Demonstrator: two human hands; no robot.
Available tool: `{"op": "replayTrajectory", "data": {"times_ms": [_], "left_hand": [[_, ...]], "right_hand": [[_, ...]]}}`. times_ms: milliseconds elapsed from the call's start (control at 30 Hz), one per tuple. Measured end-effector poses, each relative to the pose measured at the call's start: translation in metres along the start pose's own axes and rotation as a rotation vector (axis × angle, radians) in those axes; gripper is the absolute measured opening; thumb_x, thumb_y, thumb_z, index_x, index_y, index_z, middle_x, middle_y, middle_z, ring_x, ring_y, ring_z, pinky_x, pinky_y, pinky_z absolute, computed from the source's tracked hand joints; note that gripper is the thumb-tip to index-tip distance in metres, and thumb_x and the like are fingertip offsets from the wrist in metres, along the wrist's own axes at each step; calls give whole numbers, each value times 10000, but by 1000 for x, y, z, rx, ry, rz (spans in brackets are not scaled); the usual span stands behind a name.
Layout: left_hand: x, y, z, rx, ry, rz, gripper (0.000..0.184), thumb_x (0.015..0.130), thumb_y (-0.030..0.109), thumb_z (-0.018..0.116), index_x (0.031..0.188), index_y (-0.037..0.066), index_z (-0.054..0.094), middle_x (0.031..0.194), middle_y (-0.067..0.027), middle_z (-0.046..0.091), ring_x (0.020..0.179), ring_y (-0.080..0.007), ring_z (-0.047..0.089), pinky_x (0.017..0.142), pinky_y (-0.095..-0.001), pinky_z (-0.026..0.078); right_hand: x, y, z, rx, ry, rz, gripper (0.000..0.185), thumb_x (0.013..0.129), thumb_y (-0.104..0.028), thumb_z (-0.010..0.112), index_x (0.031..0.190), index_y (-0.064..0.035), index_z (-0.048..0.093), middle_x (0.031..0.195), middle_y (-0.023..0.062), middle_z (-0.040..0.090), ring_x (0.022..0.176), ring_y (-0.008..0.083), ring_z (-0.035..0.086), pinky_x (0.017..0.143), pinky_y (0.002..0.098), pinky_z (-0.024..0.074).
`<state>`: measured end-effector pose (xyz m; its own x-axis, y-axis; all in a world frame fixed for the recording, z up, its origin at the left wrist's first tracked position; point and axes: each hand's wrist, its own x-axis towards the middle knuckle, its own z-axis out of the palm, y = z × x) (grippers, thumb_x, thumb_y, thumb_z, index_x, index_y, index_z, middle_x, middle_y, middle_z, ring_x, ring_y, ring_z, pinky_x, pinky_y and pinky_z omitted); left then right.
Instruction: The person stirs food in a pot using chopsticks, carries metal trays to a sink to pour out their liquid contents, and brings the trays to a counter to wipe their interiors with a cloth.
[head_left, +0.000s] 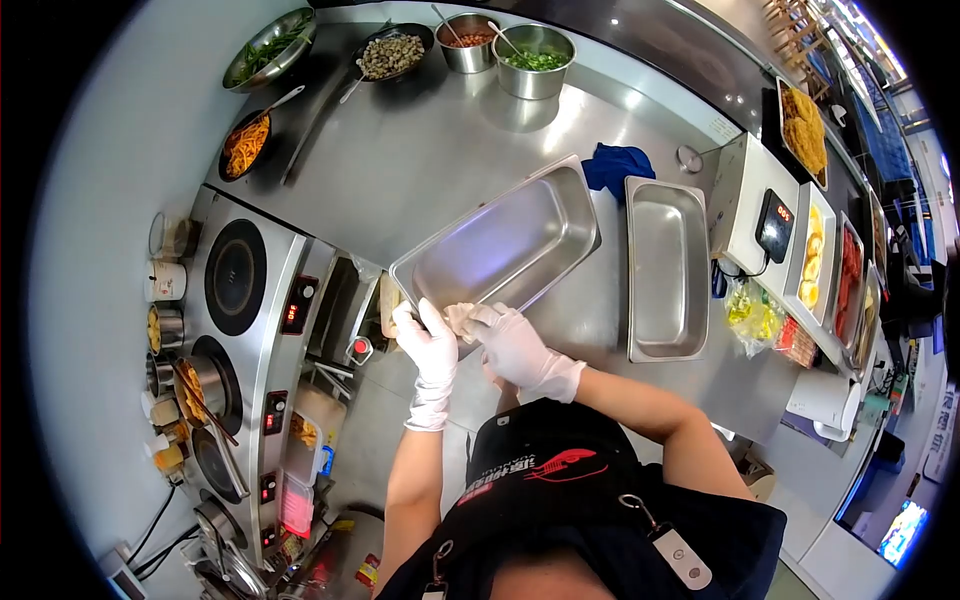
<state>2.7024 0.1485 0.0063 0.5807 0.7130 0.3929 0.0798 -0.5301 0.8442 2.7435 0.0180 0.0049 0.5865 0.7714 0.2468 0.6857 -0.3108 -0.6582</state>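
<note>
Sitting between hands (430, 350) (525, 352), crumpled wad (460, 319)

Single head-worn view from above the torso, facing down and forward over both gloved hands (480, 345).

Two hands in thin white gloves, close together.
The white-gloved left hand (430, 347) points away from the body, fingers parted; the white-gloved right hand (525, 355) angles inward with curled fingers, its bare arm bent at the elbow.

Commercial kitchen: induction cooktops (236, 277) at left of frame, steel bench (400, 170) in middle, food bowls (535, 62) along top, food trays (815, 258) at right.
</note>
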Motion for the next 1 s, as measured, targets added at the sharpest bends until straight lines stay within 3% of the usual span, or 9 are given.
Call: {"op": "replayTrajectory", "data": {"times_ms": [67, 167, 200, 333, 433, 667, 767, 933, 1000], "left_hand": [[-1, -5, -3, -13, 0, -35, 136, 913, 133, 538, 895, 2, 508, 668, -94, 529, 554, -182, 473, 542, -315, 407], [1, -13, -6, -6, 24, -42, 148, 911, 136, 538, 872, -2, 504, 682, -97, 520, 585, -186, 467, 574, -312, 409], [4, -16, -8, 14, 10, -32, 145, 910, 132, 538, 867, -1, 500, 682, -95, 513, 589, -185, 461, 577, -313, 405], [10, -24, -12, -6, -26, -65, 142, 907, 119, 539, 841, 6, 483, 679, -81, 484, 595, -169, 429, 577, -312, 388], [12, -23, -10, -32, -69, -112, 151, 914, 112, 533, 821, 14, 466, 675, -46, 442, 600, -131, 385, 574, -287, 374], [-2, -24, -1, -186, -30, -181, 139, 932, 115, 509, 846, 19, 456, 703, -24, 429, 639, -102, 378, 593, -263, 377], [6, -11, -3, -118, -16, -115, 136, 925, 113, 518, 842, 16, 468, 681, -35, 450, 611, -110, 385, 575, -273, 379], [19, -16, -17, -36, -19, -26, 169, 896, 120, 560, 806, 4, 477, 620, -74, 466, 534, -152, 400, 505, -320, 361], [19, -23, -22, 25, -110, -48, 119, 928, 113, 503, 857, 27, 462, 727, -39, 481, 647, -116, 427, 615, -271, 395]], "right_hand": [[-4, 14, -21, -97, -59, -33, 278, 698, -117, 578, 964, -90, 655, 1008, 111, 612, 909, 304, 564, 803, 397, 461], [-7, 84, -39, 77, 143, 321, 209, 755, -76, 556, 896, -151, 690, 860, 89, 660, 807, 286, 617, 713, 366, 494], [0, 100, -66, -270, -97, 301, 207, 791, -82, 568, 967, -72, 677, 901, 152, 653, 859, 347, 592, 777, 387, 477], [41, 118, -87, -170, 333, 357, 167, 796, -31, 520, 886, -53, 659, 843, 165, 628, 834, 360, 586, 747, 410, 464], [63, 137, -59, -63, 330, 364, 171, 789, -23, 476, 861, -6, 630, 880, 211, 594, 868, 381, 582, 760, 426, 469], [52, 87, 52, -181, -62, 178, 210, 743, -38, 547, 927, -16, 645, 905, 158, 632, 846, 341, 604, 770, 409, 493], [55, 27, 10, 442, -212, 290, 186, 742, -45, 557, 879, -59, 682, 851, 129, 650, 850, 297, 616, 773, 367, 496], [55, 71, -87, 38, 77, 344, 112, 742, -51, 583, 820, -59, 663, 834, 121, 633, 872, 323, 587, 782, 389, 472], [44, 124, -107, -218, 170, 238, 200, 726, -10, 574, 909, -63, 635, 903, 119, 604, 880, 317, 576, 789, 401, 474]]}}
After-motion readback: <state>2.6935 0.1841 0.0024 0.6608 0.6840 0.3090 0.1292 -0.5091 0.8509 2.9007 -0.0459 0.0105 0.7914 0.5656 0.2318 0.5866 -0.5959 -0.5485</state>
